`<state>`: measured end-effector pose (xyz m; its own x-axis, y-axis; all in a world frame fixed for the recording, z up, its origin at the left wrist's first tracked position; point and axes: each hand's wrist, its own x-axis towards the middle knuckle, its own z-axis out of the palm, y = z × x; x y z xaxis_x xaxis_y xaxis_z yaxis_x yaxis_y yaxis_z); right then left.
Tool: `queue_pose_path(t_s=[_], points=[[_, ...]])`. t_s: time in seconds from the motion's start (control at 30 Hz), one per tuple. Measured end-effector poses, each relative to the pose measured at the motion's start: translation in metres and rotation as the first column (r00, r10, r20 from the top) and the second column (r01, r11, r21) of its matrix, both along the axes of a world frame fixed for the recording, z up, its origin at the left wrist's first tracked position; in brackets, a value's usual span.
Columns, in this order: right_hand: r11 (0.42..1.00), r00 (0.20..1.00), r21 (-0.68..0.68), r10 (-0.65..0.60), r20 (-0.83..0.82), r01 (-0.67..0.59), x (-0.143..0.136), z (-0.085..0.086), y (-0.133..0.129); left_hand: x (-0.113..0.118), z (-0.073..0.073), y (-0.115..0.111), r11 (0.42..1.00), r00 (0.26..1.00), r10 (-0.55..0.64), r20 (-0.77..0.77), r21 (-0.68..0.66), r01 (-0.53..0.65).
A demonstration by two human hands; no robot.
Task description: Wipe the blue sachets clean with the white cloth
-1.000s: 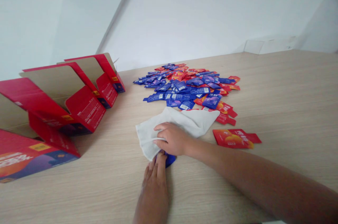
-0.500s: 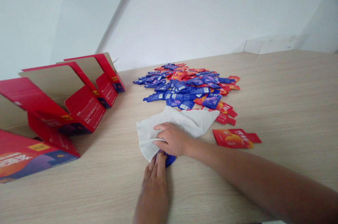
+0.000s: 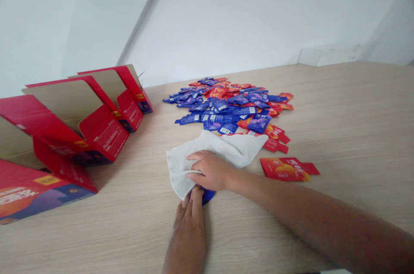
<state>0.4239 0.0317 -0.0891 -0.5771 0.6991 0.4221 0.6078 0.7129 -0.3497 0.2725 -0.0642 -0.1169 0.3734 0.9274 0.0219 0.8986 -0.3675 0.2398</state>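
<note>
A white cloth [image 3: 181, 160] lies in loose folds on the table. My right hand [image 3: 211, 170] presses on its near part, a fold caught under bent fingers. Close below it, my left hand [image 3: 189, 218] rests with stretched fingers on a blue packet [image 3: 208, 196]. Its fingertips are partly hidden under the cloth's edge, and most of the packet is covered. A flat red packet [image 3: 287, 169] with orange print lies to the right of the cloth. Beyond the cloth spreads a heap of blue packets [image 3: 220, 116] and red packets [image 3: 274, 132].
Several open red cardboard boxes stand in a row on the left: a near box [image 3: 48, 192], a middle box [image 3: 103, 132] and a far box [image 3: 129, 106]. The wooden table [image 3: 349, 119] meets a white wall [image 3: 252, 15] behind. A white box-like object [image 3: 330, 55] sits at the back right.
Almost nothing differs. Both hands and the cloth keep their places, and the whole view has shifted very slightly.
</note>
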Motion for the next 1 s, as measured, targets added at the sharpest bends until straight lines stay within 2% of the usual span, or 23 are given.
queue_pose_path(t_s=[0.27,0.6,1.0], points=[[1.0,0.999,0.008,-0.015,-0.033,0.015,-0.0012,-0.0027,0.0007,-0.0026,-0.007,0.002,1.0,1.0,-0.009,0.027,0.019,0.008],[1.0,1.0,-0.005,-0.024,-0.019,0.024,-0.0009,-0.0024,-0.0007,-0.0019,-0.005,0.0016,1.0,1.0,0.001,0.027,-0.001,-0.001],[1.0,1.0,-0.005,-0.022,-0.002,0.022,-0.0006,-0.0022,-0.0006,-0.0014,-0.0012,0.0002,0.999,1.0,-0.014,-0.001,0.045,0.015]])
